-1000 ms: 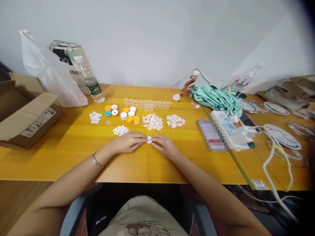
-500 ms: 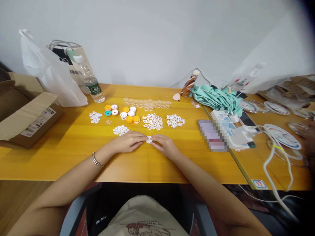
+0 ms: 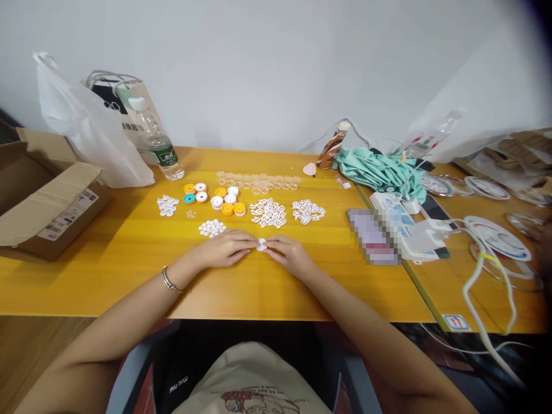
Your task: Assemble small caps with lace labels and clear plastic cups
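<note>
Above the yellow table (image 3: 259, 293), a small white piece (image 3: 261, 245) is pinched from either side by the fingertips of the left hand (image 3: 226, 248) and the right hand (image 3: 293, 257). It is judged light, stiff and slightly slippery — best held by its rim. Its sides are covered by fingers; whether the table is touched cannot be told.

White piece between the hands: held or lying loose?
Held: left hand and right hand pinch the white piece from opposite sides. Whether it touches the table, I cannot tell.
</note>
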{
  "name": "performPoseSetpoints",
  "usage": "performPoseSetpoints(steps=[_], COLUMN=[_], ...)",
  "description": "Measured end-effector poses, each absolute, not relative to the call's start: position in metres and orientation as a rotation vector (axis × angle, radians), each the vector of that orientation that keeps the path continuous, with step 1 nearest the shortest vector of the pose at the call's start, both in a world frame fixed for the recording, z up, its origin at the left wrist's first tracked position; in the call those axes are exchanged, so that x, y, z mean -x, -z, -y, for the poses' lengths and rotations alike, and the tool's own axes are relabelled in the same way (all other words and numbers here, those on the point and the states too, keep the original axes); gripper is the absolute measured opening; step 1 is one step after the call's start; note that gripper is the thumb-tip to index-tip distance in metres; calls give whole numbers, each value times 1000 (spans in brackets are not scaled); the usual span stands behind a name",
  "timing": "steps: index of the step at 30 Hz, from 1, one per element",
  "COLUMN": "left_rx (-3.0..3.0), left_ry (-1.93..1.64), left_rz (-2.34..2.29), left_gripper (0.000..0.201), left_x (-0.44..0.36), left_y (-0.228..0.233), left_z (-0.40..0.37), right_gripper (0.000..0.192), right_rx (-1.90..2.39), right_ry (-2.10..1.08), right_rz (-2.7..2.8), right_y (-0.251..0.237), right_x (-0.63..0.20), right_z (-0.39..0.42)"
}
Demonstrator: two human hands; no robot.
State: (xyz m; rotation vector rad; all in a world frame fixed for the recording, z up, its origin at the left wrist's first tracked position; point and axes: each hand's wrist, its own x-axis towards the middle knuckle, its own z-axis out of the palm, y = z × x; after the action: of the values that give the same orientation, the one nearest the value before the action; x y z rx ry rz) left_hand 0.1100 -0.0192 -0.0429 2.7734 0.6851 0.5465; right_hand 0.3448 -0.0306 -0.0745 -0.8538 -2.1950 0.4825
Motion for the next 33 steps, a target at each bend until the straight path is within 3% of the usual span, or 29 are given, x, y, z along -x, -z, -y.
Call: performPoseSetpoints(steps=[33], left_rx=[-2821], left_ry=[-465], left_rz=[-721], left_gripper=[32], left_x=[-112], left_y=[43], left_z=[21], right_gripper=[18], right_rx=[809], right_ry=[-430], right_rz=[2207], right_y=[78], right_x=[-345], right_z=[28])
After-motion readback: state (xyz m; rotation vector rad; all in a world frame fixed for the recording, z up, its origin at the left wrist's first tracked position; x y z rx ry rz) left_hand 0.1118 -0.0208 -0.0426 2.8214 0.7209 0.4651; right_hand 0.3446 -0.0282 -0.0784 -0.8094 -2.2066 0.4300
